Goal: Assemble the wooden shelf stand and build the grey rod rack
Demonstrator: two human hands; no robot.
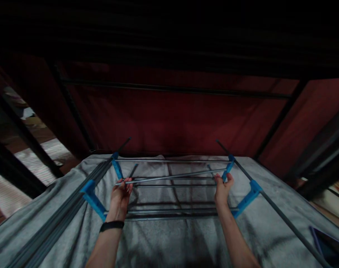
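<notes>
My left hand (pixel 120 195), with a dark band on its wrist, is closed around the left end of a thin grey metal rod (pixel 172 176). The rod slants up slightly to the right, its left end apart from the left brackets. At its right end, my right hand (pixel 223 188) is closed on a blue plastic bracket (pixel 228 168), with the rod's tip against or near that bracket. These belong to a rack frame of metal tubes, with another blue bracket (pixel 249 197) nearer on the right and blue brackets (pixel 94 199) on the left. Several crossbars (pixel 172 212) span between the two sides.
A grey blanket (pixel 164 238) lies under the frame. Several long tubes (pixel 57 219) lie bundled at the left. A phone-like dark device (pixel 330 245) rests at the lower right. Red fabric panels (pixel 169 119) and dark poles (pixel 71 108) enclose the far side.
</notes>
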